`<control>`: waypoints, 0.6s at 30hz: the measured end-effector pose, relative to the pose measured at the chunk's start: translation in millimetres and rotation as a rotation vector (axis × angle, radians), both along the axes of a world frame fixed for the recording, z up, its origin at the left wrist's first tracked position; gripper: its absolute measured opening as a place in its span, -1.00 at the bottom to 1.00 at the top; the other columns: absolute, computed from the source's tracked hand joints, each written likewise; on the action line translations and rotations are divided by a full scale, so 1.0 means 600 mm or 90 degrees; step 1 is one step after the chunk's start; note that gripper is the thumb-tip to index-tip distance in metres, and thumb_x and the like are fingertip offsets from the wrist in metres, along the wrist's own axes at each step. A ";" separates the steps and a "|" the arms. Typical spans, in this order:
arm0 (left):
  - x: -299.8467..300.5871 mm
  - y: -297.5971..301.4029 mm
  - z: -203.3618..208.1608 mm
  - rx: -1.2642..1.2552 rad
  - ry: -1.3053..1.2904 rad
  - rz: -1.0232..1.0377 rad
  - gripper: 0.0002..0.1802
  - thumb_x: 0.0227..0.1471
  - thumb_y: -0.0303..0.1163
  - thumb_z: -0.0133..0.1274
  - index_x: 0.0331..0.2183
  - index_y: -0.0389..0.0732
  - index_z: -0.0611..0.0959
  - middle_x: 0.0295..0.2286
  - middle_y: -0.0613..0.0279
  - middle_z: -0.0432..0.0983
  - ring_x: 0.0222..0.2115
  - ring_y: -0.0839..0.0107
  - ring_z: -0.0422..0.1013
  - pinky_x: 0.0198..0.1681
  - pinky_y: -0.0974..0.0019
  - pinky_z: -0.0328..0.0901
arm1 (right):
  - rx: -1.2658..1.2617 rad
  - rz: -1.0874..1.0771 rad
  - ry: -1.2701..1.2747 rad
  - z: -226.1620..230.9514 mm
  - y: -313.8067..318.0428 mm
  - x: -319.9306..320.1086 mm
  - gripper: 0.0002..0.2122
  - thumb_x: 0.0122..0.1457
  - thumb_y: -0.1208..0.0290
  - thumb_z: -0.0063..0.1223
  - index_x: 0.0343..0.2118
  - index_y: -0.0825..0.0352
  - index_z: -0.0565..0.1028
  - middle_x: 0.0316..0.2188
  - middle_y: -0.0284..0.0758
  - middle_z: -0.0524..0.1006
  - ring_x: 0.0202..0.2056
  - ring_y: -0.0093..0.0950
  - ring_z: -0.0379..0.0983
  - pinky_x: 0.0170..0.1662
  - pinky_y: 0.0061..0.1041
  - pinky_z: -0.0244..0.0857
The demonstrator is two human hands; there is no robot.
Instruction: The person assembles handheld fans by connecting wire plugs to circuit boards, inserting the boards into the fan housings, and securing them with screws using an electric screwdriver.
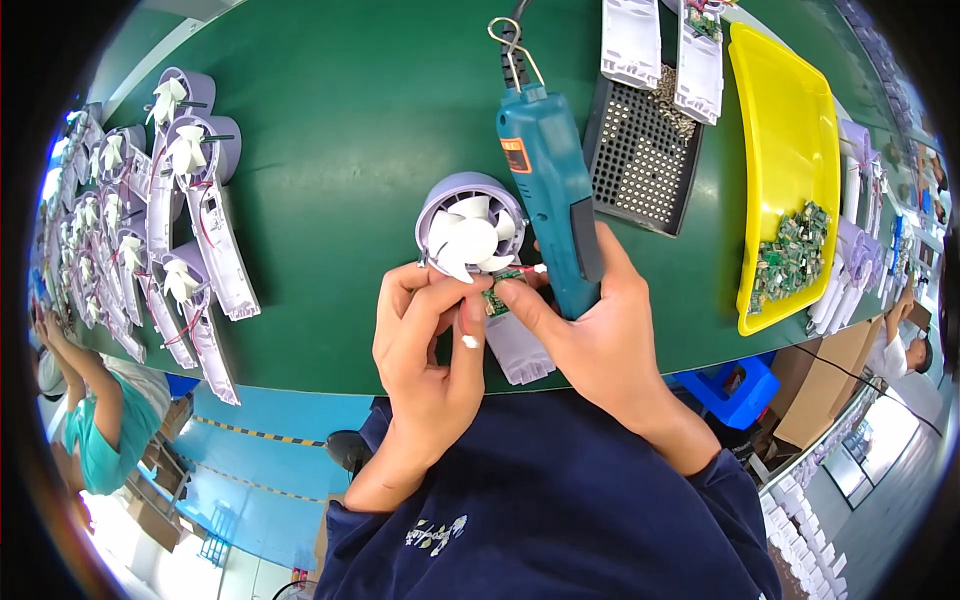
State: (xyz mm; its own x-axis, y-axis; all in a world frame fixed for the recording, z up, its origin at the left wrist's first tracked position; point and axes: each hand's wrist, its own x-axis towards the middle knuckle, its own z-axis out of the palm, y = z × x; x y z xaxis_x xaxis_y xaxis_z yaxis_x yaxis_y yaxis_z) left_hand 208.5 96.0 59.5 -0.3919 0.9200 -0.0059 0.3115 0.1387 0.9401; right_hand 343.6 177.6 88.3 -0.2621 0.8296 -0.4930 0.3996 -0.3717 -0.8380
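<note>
A lilac handheld fan body [520,352] lies at the table's near edge, its round head [450,195] with white blades [464,240] pointing away from me. At the joint below the blades sits a small green circuit board [497,300]. My left hand [430,335] is closed with bent fingers at the board's left side, and a red wire with a white connector [470,341] shows by its thumb. My right hand [600,340] presses its thumb on the board's right side; its other fingers pass partly hidden behind a teal electric screwdriver [545,170]. Another white plug [540,268] lies above that thumb.
The screwdriver hangs by a metal hook [515,45] over the green table [350,120]. A black perforated screw tray [640,150], lilac shells [630,45] and a yellow bin [790,120] with circuit boards [792,255] stand right. Several fan bodies [215,235] line the left, where another person [110,420] works.
</note>
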 end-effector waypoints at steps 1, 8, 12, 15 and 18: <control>0.001 0.001 0.003 0.002 0.000 -0.001 -0.77 0.00 -0.72 0.16 -0.23 -0.35 0.64 -0.23 0.10 0.39 -0.31 0.42 0.46 -0.34 0.47 0.45 | 0.002 -0.001 0.000 -0.002 0.000 0.000 -0.65 0.05 0.50 0.37 -0.12 0.41 0.47 -0.34 -0.38 0.57 -0.30 -0.65 0.51 -0.23 -0.60 0.42; -0.001 0.001 0.003 -0.035 -0.145 0.019 -0.65 -0.09 -0.73 0.26 -0.17 -0.36 0.65 -0.18 0.07 0.47 -0.20 0.34 0.54 -0.19 0.41 0.54 | 0.004 0.029 0.053 -0.009 0.009 0.018 -0.69 0.06 0.48 0.33 -0.17 0.42 0.46 -0.40 -0.27 0.64 -0.35 -0.53 0.60 -0.28 -0.51 0.44; -0.001 0.006 0.008 -0.010 -0.125 0.014 -0.66 -0.09 -0.71 0.27 -0.19 -0.36 0.66 -0.18 0.07 0.49 -0.21 0.33 0.56 -0.17 0.36 0.56 | -0.064 0.030 0.081 -0.001 0.015 0.019 -0.71 0.09 0.53 0.28 -0.15 0.43 0.46 -0.34 -0.27 0.64 -0.27 -0.55 0.58 -0.20 -0.53 0.43; -0.001 0.008 0.010 -0.018 -0.105 0.005 -0.66 -0.09 -0.70 0.28 -0.18 -0.36 0.66 -0.19 0.06 0.51 -0.22 0.33 0.57 -0.17 0.35 0.56 | -0.060 0.020 0.082 -0.005 0.014 0.017 -0.72 0.09 0.53 0.28 -0.15 0.44 0.46 -0.35 -0.27 0.64 -0.28 -0.55 0.58 -0.20 -0.52 0.43; 0.001 0.012 0.015 -0.014 -0.102 -0.007 -0.65 -0.09 -0.69 0.28 -0.18 -0.36 0.66 -0.21 0.06 0.55 -0.23 0.33 0.57 -0.18 0.34 0.55 | -0.055 0.000 0.081 -0.001 0.013 0.017 -0.72 0.10 0.53 0.28 -0.16 0.44 0.46 -0.35 -0.27 0.64 -0.28 -0.56 0.57 -0.19 -0.51 0.43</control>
State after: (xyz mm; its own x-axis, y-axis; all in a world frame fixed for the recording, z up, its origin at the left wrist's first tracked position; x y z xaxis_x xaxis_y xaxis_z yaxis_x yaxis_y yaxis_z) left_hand 209.0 103.3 68.2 -0.3747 0.9229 -0.0882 0.1593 0.1578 0.9745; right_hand 353.6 185.5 87.8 -0.3270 0.7858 -0.5250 0.2918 -0.4444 -0.8470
